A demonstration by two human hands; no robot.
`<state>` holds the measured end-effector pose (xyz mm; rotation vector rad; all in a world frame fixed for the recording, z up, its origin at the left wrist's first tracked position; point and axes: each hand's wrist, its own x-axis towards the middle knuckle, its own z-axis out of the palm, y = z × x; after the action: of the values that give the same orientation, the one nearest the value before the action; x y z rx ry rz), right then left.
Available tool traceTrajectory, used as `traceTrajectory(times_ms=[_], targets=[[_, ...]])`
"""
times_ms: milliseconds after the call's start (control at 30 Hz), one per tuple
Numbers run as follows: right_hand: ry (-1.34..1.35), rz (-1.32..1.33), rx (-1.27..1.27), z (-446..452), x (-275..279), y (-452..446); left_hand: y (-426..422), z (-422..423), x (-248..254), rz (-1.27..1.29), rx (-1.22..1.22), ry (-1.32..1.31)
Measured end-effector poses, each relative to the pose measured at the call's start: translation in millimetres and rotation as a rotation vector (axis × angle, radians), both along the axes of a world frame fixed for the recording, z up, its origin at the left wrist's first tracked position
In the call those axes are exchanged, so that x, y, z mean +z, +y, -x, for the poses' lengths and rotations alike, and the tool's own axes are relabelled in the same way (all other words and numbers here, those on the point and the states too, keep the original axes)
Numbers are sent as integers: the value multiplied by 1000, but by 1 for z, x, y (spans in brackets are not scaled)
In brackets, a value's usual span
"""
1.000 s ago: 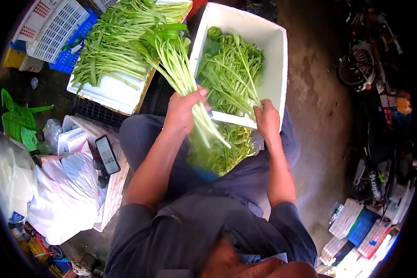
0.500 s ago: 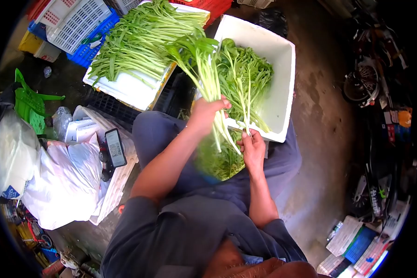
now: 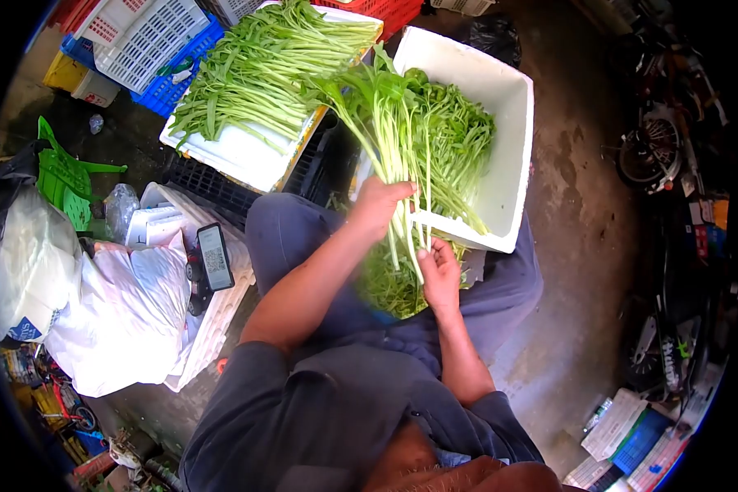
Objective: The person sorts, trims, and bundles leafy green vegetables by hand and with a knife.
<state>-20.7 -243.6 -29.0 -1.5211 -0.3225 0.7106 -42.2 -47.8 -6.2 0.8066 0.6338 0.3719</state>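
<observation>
My left hand [image 3: 379, 208] is wrapped round a bunch of long-stemmed leafy greens [image 3: 392, 135], which look like water spinach. The leaves point away from me and the pale stem ends hang below the fist. Close to its right, my right hand [image 3: 440, 275] pinches the lower ends of a few stems that lie alongside the bunch. Just beyond my hands, a white foam box [image 3: 507, 156] tilts across my leg with more loose greens [image 3: 459, 135] inside. More green trimmings [image 3: 389, 283] lie low between my legs, partly hidden by my hands.
Neatly laid greens [image 3: 262, 78] cover a white foam lid [image 3: 242, 160] at the upper left. Left of me are a phone [image 3: 215, 257], a white plastic bag [image 3: 123, 316] and a green stool [image 3: 61, 176]. Plastic baskets [image 3: 152, 49] stack behind; bikes [image 3: 652, 152] stand right.
My right hand has brought its stems leftward from over the box, up against the bunch in my left hand. The whole view has shifted slightly to the right.
</observation>
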Motion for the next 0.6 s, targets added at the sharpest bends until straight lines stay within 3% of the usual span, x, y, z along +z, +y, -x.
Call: traceTrajectory(times_ms=[100,333,600], targets=[[216,-105,-54,-7,-4,-6,1,1,8,-101,53,4],[35,-66,-222,-21,19,-9,5,1,6,-205,6,76],[-119,4,-89,-6,9,13,-6,-1,9,-147,-40,-6]])
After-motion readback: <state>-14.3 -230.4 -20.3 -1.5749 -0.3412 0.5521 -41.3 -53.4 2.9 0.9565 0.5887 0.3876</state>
